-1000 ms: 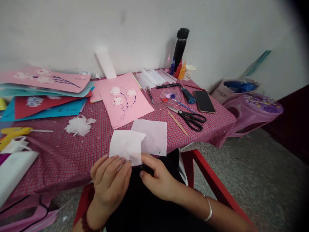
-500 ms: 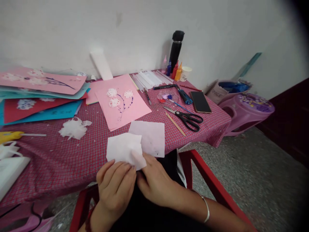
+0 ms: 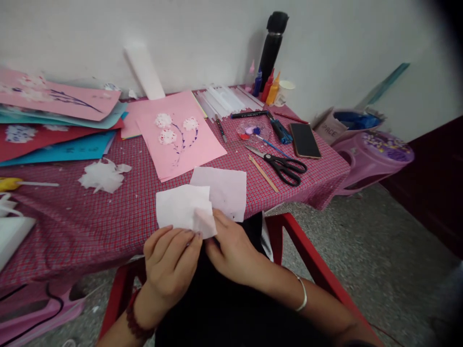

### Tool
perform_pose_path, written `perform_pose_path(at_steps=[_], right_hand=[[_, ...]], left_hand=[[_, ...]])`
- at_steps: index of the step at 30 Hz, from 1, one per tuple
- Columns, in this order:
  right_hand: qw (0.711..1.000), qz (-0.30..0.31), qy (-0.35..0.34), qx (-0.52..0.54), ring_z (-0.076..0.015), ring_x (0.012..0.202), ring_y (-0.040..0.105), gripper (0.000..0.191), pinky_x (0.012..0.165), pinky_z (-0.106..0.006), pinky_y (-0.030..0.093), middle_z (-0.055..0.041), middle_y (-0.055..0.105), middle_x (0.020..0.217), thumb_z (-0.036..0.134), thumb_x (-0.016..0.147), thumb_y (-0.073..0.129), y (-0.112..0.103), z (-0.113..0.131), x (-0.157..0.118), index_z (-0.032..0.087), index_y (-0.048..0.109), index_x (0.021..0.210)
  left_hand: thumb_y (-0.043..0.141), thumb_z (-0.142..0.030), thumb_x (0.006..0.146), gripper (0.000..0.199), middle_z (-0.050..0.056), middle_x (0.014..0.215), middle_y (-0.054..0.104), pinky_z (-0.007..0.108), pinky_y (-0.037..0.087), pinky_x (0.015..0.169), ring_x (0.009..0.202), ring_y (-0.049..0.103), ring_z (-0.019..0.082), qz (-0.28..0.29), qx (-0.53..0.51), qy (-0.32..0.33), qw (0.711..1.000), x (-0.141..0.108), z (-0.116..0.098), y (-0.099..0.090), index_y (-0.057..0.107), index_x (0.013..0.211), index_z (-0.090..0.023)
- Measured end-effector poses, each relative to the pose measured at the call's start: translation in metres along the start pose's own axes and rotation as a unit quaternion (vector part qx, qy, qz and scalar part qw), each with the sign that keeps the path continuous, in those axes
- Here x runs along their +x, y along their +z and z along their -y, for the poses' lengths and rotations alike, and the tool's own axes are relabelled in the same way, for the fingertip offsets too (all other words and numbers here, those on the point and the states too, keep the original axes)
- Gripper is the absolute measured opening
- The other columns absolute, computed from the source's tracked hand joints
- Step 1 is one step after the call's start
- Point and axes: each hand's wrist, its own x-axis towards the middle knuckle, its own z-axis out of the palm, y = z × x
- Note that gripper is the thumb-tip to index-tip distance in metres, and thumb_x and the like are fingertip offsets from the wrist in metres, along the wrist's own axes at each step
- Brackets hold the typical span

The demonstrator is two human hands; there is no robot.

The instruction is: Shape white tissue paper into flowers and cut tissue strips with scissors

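Note:
Both hands hold one small sheet of white paper [image 3: 183, 205] at the near edge of the table. My left hand [image 3: 171, 258] has its fingers closed over the sheet's lower edge. Gripping the lower right corner from beneath, my right hand [image 3: 233, 246] has part of its fingers hidden behind the paper. A second pale sheet [image 3: 227, 193] lies partly under the held one, on the checked tablecloth [image 3: 141, 212]. Beyond it is pink paper [image 3: 210, 149] with white and red dotted blossoms and blue stems. A crumpled clump of white tissue [image 3: 103, 176] sits to the left.
Right of the sheets lie black-handled scissors [image 3: 287, 168], a wooden stick [image 3: 263, 173], a phone [image 3: 305, 140] and a paint palette [image 3: 251, 131]. A black bottle [image 3: 271, 53] and paint bottles [image 3: 267, 89] stand by the wall. At left are a glue gun [image 3: 10, 184] and stacked coloured papers [image 3: 61, 144].
My view has tipped down slightly, so the table's things sit higher in the picture. Both hands keep hold of the white paper in nearly the same pose.

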Motion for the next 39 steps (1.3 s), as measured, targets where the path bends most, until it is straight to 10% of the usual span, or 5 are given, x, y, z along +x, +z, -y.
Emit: perform_pose_path(at_steps=[9,23,39], right_hand=[[1.000,0.016,0.004,0.000,-0.0206,0.120,0.050,0.052,0.104,-0.037,0.043,-0.0102,0.053,0.128,0.004,0.079,0.044,-0.005,0.001,0.001,0.018,0.047,0.130],[0.970,0.079,-0.016,-0.230,-0.0236,0.089,0.054,0.021,0.081,-0.039,0.044,-0.0105,0.062,0.097,0.018,0.095,0.043,-0.003,0.005,0.003,0.012,0.060,0.105],[0.978,0.107,0.015,-0.179,-0.0235,0.099,0.053,0.029,0.088,-0.036,0.040,-0.0091,0.063,0.107,0.011,0.085,0.048,-0.005,0.008,0.000,0.015,0.056,0.112]], left_hand=[[0.070,0.003,0.070,0.023,0.009,0.081,0.069,0.044,0.047,0.082,0.081,0.063,0.023,0.006,-0.002,0.009,1.000,0.001,0.000,-0.004,0.066,0.088,-0.011],[0.066,-0.008,0.076,0.030,0.014,0.097,0.064,0.043,0.046,0.077,0.088,0.060,0.027,0.064,-0.003,-0.147,0.987,0.020,-0.014,-0.014,0.061,0.106,-0.011],[0.061,-0.001,0.080,0.017,0.005,0.080,0.064,0.030,0.050,0.072,0.073,0.059,0.017,0.054,0.009,-0.110,0.992,0.015,-0.005,-0.012,0.060,0.091,-0.014]])
